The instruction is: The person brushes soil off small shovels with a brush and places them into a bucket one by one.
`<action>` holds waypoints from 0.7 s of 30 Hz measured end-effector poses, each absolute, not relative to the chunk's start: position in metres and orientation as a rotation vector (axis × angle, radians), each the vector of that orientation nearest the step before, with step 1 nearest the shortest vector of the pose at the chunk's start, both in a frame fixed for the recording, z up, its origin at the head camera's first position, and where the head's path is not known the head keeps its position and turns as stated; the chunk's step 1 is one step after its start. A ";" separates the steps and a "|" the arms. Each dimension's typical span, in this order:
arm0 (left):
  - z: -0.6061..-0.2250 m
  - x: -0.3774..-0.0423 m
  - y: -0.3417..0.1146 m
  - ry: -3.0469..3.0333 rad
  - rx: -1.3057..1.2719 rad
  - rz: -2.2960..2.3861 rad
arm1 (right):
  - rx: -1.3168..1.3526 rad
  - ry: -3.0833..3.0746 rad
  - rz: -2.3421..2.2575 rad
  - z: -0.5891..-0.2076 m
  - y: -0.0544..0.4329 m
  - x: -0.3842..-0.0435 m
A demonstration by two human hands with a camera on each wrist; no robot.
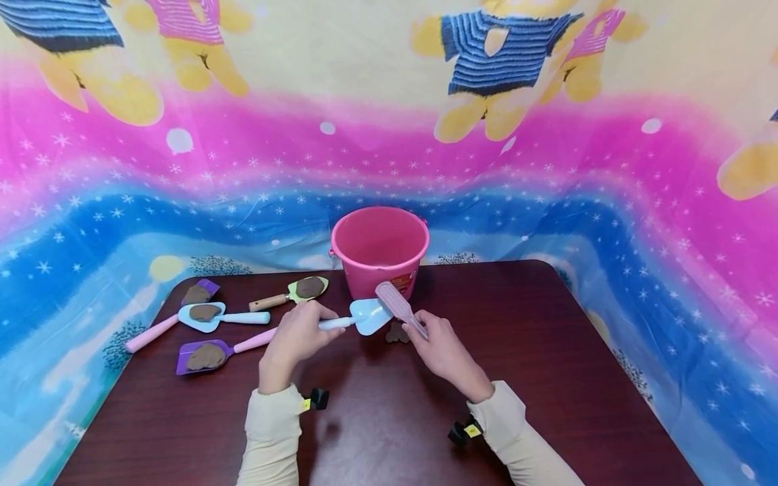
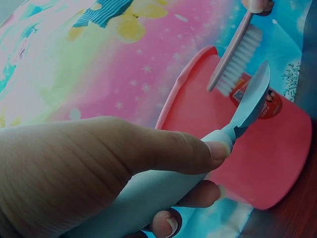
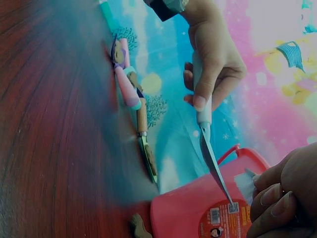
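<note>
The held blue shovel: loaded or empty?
Empty, it appears: the held shovel's blade looks bare in the head view, though the brush covers one corner.

Over the surface [image 1: 565,391], the left forearm [image 1: 271,435] runs nearly straight toward the far edge, while the right forearm [image 1: 525,442] slants toward the far left corner. The left hand [image 1: 294,344] turns toward the right edge at the wrist, thumb extended on top and fingers curled beneath in a grip. The right hand [image 1: 446,351], apart from it, pinches with thumb and bent fingers.
</note>
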State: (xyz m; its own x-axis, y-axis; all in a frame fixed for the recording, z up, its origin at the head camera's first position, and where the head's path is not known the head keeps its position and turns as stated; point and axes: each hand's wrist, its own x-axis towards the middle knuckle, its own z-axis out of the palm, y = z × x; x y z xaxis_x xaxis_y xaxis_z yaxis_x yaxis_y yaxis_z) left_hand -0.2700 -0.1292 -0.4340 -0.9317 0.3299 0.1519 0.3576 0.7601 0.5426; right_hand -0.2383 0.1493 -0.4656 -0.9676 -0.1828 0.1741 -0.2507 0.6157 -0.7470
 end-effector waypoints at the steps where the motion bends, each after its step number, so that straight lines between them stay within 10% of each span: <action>1: -0.434 -0.270 -0.128 -2.904 -0.567 -0.906 | 0.380 -2.752 1.294 -0.465 0.148 -0.237; 21: -0.437 -0.268 -0.107 -2.894 -0.617 -0.908 | 0.571 -2.784 1.314 -0.468 0.127 -0.222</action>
